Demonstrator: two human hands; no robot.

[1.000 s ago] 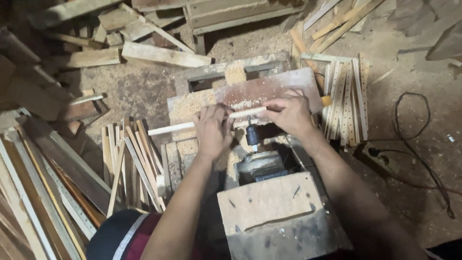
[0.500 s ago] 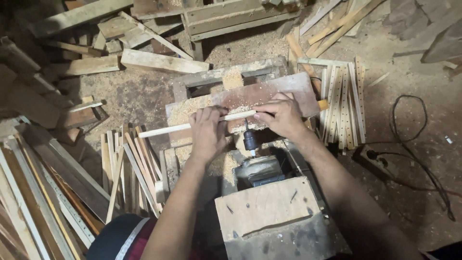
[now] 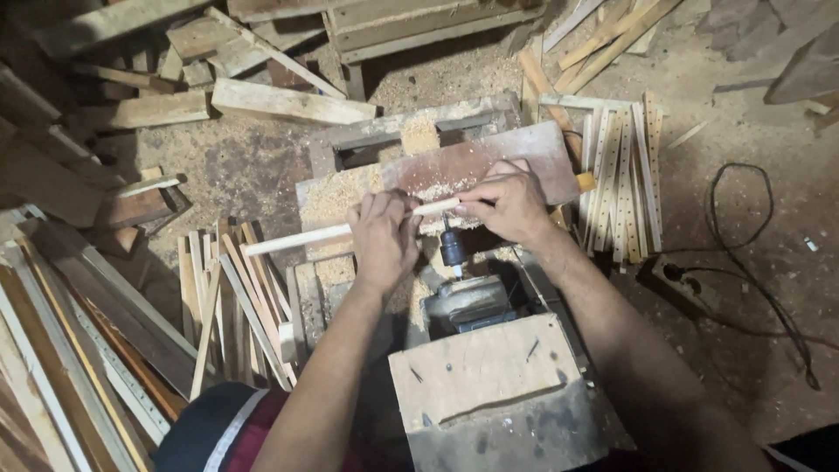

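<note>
Head view: both hands clamp a pale wooden strip (image 3: 297, 238) across the sawdust-covered board (image 3: 489, 162), left hand (image 3: 384, 236) and right hand (image 3: 507, 203) closed on it, just above the drill chuck (image 3: 452, 249). Stacked slats (image 3: 620, 175) crowd the board's right edge; loose sticks (image 3: 227, 297) hem the left. Since earlier, the strip has slid leftward.
</note>
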